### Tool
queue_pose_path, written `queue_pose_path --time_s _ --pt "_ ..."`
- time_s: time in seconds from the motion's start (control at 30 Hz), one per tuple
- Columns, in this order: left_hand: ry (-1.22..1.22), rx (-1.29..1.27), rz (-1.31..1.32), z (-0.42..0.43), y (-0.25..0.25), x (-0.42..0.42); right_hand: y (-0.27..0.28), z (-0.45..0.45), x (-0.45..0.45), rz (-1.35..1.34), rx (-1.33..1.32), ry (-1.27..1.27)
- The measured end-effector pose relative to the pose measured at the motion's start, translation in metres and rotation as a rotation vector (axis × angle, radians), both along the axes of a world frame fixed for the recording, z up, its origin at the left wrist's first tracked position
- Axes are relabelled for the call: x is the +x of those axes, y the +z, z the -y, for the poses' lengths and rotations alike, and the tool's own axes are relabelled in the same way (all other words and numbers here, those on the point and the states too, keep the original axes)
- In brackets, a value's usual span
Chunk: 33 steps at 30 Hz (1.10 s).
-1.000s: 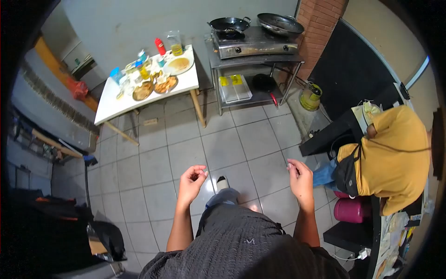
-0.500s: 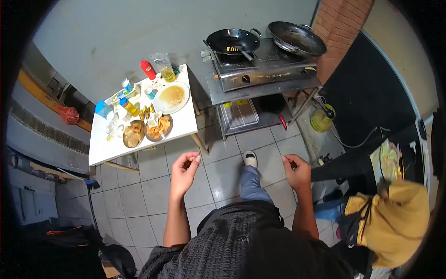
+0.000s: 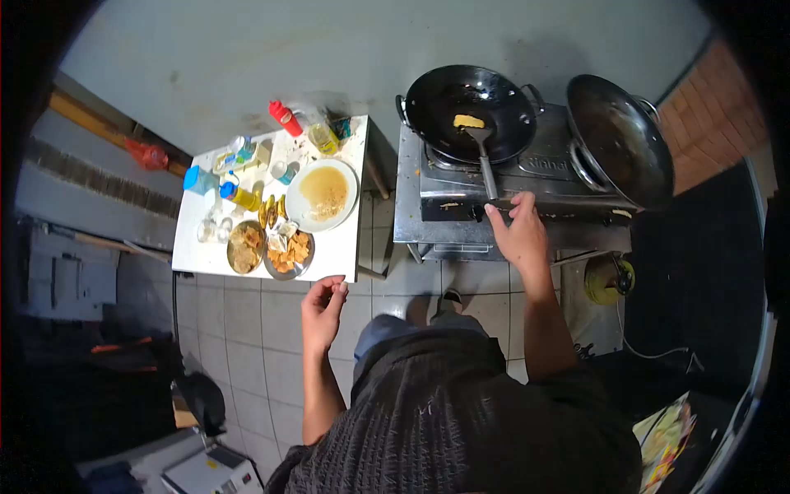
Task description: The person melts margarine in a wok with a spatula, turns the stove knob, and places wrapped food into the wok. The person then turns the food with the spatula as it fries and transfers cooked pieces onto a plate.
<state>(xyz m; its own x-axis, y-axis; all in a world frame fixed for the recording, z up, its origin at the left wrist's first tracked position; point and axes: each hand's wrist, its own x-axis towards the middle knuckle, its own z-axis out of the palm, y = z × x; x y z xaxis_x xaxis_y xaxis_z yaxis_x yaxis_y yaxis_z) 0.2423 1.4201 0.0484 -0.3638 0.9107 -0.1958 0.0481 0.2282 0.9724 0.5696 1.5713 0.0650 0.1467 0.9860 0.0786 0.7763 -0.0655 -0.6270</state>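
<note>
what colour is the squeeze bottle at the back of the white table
Red, clearest in the head view.

A kitchen, rather plain and workaday: a steel two-burner gas stove (image 3: 527, 160) carries black round-bottomed woks (image 3: 469, 86), and a white rectangular surface (image 3: 216, 262) holds plated food, a red squeeze bottle (image 3: 285, 118) and yellow oil in a clear container (image 3: 323, 138).

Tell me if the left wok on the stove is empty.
Not empty: the wok has a small yellow piece inside, and the spatula rests partly in it.
</note>
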Motion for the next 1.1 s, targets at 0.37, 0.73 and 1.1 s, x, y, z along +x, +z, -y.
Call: queue_pose_path --time_s 0.37,0.73,1.1 --pt "-0.187 0.018 0.069 -0.122 -0.005 0.003 -0.021 -0.060 -0.030 0.023 -0.098 0.036" --pt "-0.268 -0.013 0.108 -0.198 -0.019 -0.039 0.005 -0.117 -0.026 0.457 0.215 -0.016" --pt "-0.239 -0.023 0.082 -0.241 -0.028 -0.077 0.048 -0.190 0.004 0.370 0.398 -0.186"
